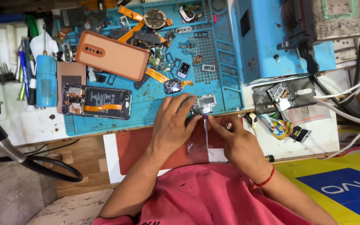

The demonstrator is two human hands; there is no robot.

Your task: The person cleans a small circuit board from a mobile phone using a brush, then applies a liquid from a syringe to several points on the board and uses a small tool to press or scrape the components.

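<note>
L hand [172, 125] fingers curled, touching small circuit board [205, 102] | R hand [235, 139] pinching thin tool [205, 125] | our blue mat [155, 112] edge

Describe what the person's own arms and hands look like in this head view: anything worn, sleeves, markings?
Both forearms are bare, with no sleeves showing and no gloves. The left hand wears nothing visible. The right hand has a thin red thread bracelet around its wrist. No rings or watch can be made out.
</note>
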